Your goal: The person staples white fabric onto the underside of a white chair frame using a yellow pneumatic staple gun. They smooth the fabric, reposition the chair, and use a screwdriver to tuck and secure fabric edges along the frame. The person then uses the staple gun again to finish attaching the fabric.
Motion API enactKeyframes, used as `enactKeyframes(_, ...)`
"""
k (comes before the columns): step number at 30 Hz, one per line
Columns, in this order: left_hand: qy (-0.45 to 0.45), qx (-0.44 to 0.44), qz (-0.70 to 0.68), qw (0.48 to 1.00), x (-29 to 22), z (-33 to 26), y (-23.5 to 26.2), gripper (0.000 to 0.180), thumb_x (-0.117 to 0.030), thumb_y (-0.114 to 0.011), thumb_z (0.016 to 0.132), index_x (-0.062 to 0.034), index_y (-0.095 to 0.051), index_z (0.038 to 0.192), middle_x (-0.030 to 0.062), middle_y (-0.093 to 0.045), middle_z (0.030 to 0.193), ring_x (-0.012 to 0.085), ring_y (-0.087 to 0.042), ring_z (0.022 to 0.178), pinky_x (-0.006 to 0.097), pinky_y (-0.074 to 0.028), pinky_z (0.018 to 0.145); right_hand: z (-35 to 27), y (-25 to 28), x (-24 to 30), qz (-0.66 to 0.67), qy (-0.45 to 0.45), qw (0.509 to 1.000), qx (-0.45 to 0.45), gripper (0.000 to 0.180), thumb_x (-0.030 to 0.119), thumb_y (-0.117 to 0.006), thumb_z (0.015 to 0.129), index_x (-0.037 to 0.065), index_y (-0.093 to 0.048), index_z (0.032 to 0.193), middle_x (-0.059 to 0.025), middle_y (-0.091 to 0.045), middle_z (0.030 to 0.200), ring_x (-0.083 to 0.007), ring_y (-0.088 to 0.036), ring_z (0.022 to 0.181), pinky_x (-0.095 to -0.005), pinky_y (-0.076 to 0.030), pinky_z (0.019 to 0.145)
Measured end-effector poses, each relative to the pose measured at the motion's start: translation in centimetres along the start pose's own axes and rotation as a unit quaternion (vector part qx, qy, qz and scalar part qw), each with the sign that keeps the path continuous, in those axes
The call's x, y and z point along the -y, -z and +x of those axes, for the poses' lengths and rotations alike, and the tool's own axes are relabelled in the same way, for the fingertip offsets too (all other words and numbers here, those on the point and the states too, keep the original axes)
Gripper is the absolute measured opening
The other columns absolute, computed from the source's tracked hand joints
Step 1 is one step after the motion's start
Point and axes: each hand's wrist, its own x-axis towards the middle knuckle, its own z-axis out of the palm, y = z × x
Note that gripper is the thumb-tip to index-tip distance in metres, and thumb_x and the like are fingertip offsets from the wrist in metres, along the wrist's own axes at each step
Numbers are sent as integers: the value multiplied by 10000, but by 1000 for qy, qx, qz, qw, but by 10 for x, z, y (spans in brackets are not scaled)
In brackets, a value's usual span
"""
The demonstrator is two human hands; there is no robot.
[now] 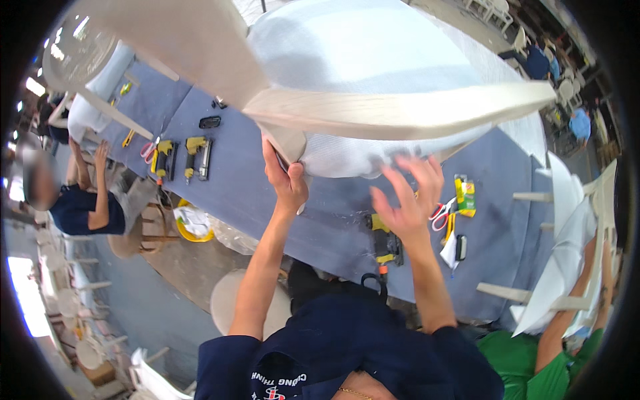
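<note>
A chair (393, 113) with a pale wooden frame and white fabric over its padded part stands tilted on the table before me. My left hand (288, 187) is closed round the frame's lower left corner, thumb on the near side. My right hand (410, 193) is raised by the lower edge of the white fabric, fingers spread and slightly blurred. It holds nothing. Below it lies a yellow-and-black staple gun (383, 241). Scissors (440, 217) with red-and-white handles and a yellow packet (465, 195) lie to its right.
The table (333, 233) has a grey-blue cover. Two more staple guns (195, 159) lie at left, near other scissors (147, 152). A co-worker (87, 200) is at far left; another in green (533, 363) handles a white-covered chair (567, 247) at right. A stool (233, 303) stands below.
</note>
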Motion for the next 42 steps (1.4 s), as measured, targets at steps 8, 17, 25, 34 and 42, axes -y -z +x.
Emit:
enactKeyframes(8, 1, 26, 94, 995, 11, -17, 6, 817, -553, -411, 1048, 87, -261, 1533, 269, -552, 1381, 374, -588, 1253, 473, -435, 1068, 77, -42, 2, 31, 8, 983, 181, 719, 481, -730, 799, 157, -572, 1421, -160, -491, 1520, -311, -448, 1425, -575, -333, 1138)
enactKeyframes(17, -15, 62, 287, 956, 2, -21, 23, 873, -676, -288, 1004, -29, -183, 1581, 235, -380, 1505, 402, -490, 1331, 544, -423, 1071, 88, -48, 11, -25, -24, 985, 168, 588, 674, -536, 906, 221, -666, 1258, -82, -598, 1423, -230, -577, 1295, -601, -399, 1055)
enactKeyframes(25, -10, 84, 372, 924, -5, -23, 21, 930, -785, -178, 966, -132, -113, 1624, 206, -228, 1616, 426, -402, 1400, 607, -412, 1074, 78, -56, 17, -95, -22, 984, 149, 491, 607, -360, 1045, 293, -672, 1258, -8, -671, 1342, -219, -639, 1225, -619, -352, 1078)
enactKeyframes(34, 3, 51, 320, 946, 4, -17, 2, 933, -759, -257, 969, -78, -166, 1601, 203, -317, 1553, 379, -425, 1381, 552, -415, 1072, 60, -67, 5, -130, 18, 979, 156, 619, 762, -333, 982, 358, -655, 1324, -49, -677, 1351, -318, -625, 1264, -660, -331, 1096)
enactKeyframes(42, 18, 59, 302, 951, -1, -17, 2, 929, -714, -333, 976, -42, -168, 1597, 198, -379, 1499, 347, -455, 1352, 504, -420, 1062, 62, -77, 4, -135, 18, 983, 126, 615, 772, -343, 969, 373, -647, 1325, -45, -689, 1324, -321, -627, 1263, -681, -325, 1095)
